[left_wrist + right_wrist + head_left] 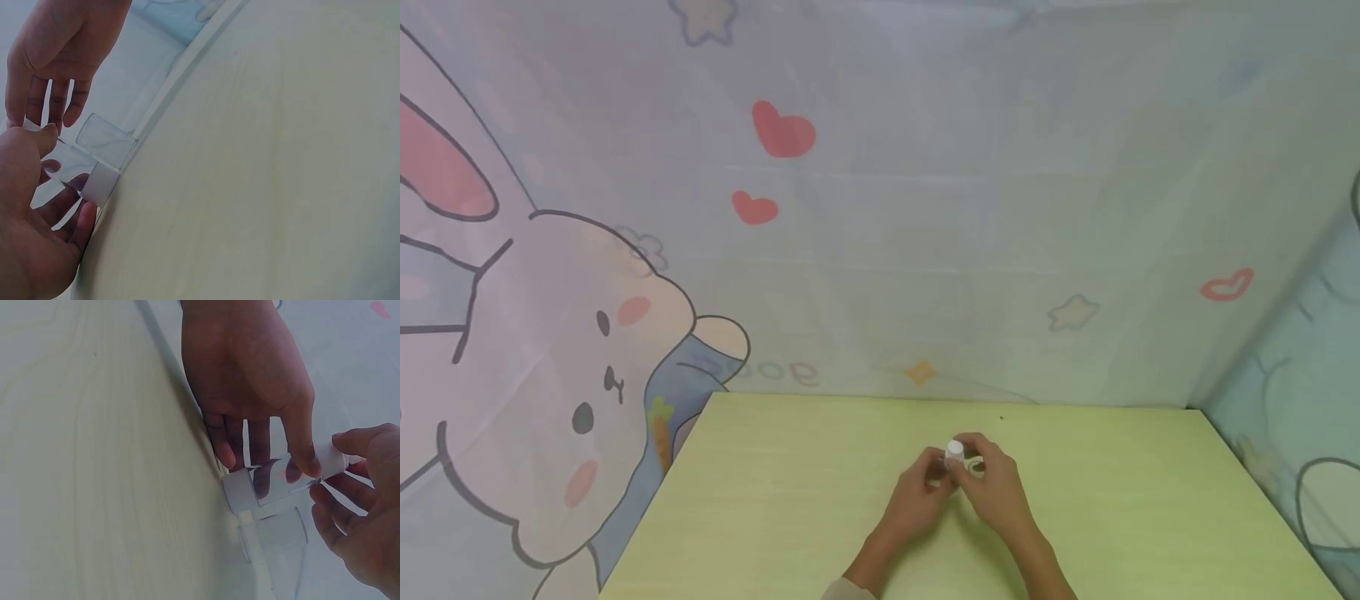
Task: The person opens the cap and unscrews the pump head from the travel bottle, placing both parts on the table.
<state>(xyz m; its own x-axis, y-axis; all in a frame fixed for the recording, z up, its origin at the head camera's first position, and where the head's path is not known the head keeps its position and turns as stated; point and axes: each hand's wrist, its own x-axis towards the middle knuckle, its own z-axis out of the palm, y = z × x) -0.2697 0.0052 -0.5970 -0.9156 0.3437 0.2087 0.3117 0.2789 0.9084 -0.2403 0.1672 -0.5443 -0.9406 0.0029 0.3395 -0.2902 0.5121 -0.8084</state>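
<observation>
A slim clear bottle point(274, 481) with a white base and a white top point(955, 450) stands upright on the table between the two hands. My left hand point(918, 492) grips its clear body, the thumb on one side and the fingers behind, as the right wrist view shows. My right hand point(997, 489) pinches the white top between thumb and forefinger. Right beside the bottle is a short, clear cylinder point(106, 139), like an overcap. In the head view it lies within the curve of my right hand, partly hidden.
The pale wood-grain table point(760, 500) reaches back to a fabric backdrop point(1000, 208) printed with hearts, stars and a rabbit. Another printed cloth point(1318, 375) hangs along the right side. A tiny dark speck point(1002, 417) is near the table's back edge.
</observation>
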